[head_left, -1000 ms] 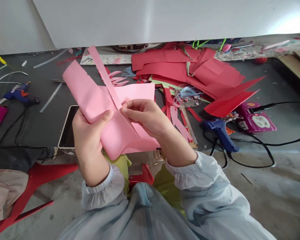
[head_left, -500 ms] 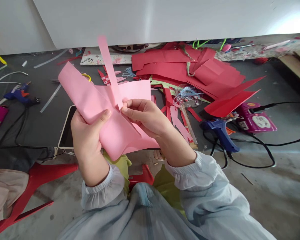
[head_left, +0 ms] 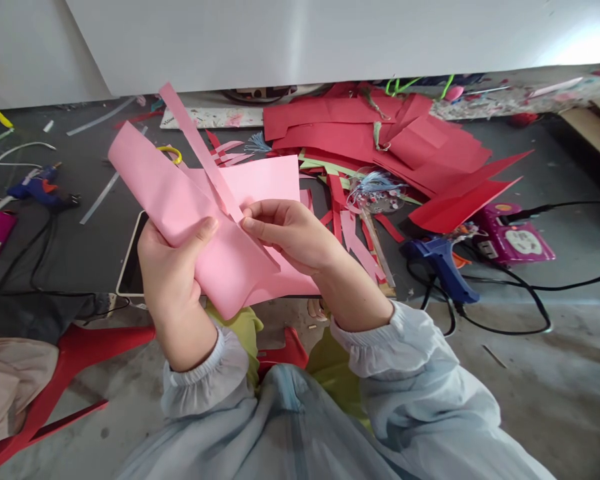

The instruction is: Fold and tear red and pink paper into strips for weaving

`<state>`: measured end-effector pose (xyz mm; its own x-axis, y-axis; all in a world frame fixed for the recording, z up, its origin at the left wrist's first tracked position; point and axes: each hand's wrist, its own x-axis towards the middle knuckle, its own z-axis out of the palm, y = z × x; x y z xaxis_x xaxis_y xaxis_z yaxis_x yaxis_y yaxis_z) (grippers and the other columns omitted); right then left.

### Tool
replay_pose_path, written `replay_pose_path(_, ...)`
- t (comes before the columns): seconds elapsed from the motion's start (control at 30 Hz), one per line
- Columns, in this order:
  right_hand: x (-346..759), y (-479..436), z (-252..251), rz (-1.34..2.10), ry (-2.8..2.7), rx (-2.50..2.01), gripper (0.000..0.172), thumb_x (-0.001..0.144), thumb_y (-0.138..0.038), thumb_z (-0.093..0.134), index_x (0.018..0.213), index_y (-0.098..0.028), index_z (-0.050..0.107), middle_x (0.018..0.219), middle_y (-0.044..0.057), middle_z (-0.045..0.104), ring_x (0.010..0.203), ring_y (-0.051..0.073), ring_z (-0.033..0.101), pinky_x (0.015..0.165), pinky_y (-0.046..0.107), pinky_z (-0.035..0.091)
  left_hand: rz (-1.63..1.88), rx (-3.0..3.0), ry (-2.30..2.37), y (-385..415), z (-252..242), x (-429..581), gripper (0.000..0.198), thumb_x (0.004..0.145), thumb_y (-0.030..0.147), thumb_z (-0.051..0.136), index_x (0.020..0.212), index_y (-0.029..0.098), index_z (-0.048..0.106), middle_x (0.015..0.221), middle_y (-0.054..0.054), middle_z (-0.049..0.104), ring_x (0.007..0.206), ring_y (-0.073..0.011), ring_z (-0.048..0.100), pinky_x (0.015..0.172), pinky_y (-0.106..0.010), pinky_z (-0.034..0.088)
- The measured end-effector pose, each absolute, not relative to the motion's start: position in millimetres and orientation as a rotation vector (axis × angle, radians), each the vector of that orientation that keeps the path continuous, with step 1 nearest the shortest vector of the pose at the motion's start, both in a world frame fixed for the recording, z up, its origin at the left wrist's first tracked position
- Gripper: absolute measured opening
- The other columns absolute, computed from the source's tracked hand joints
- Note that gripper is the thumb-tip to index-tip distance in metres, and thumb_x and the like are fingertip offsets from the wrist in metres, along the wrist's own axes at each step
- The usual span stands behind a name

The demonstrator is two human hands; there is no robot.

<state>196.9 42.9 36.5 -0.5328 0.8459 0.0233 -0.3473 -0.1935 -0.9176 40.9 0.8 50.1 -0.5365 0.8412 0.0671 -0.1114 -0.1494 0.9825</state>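
My left hand (head_left: 173,280) grips a folded pink paper sheet (head_left: 205,227) from the left, thumb pressed on top. My right hand (head_left: 293,237) pinches the same sheet from the right, where a narrow pink strip (head_left: 200,150) sticks up and to the left. Both hands are closed on the paper, held above my lap in front of a dark work surface (head_left: 80,233).
A pile of red paper sheets (head_left: 380,137) lies at the back right. A blue glue gun (head_left: 440,263) with black cables and a purple box (head_left: 513,240) lie on the right. Another glue gun (head_left: 43,187) lies left. A tablet (head_left: 133,257) lies under the paper. A red stool (head_left: 80,353) stands lower left.
The pink strip swung from leaning left to nearly upright, then back to the left. The folded sheet shifted slightly left and up. Both hands kept their grip.
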Motion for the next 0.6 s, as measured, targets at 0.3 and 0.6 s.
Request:
replay_pose_path(0.3, 195.1, 41.1, 39.0, 1.790, -1.173, -0.659, 0.047, 0.062, -0.052, 0.089, 0.070, -0.015, 0.062, 0.073, -0.005, 0.050, 0.062, 0.005, 0.039, 0.058, 0.023, 0.033, 1.772, 0.834, 1.381, 0.3, 50.7, 41.6, 0.050, 0.043, 0.027, 0.098, 0.083, 0.022, 0.068, 0.086, -0.003, 0.074, 0.083, -0.0240, 0.072, 0.073, -0.038, 0.064)
replay_pose_path(0.6, 197.0, 41.1, 41.7, 1.809, -1.176, -0.702, 0.046, 0.060, -0.052, 0.089, 0.071, -0.014, 0.065, 0.067, -0.005, 0.053, 0.060, 0.005, 0.041, 0.056, 0.023, 0.034, 1.775, 0.822, 1.402, -0.7, 51.8, 41.8, 0.049, 0.043, 0.026, 0.097, 0.083, 0.022, 0.069, 0.086, -0.002, 0.073, 0.082, -0.0213, 0.071, 0.072, -0.035, 0.062)
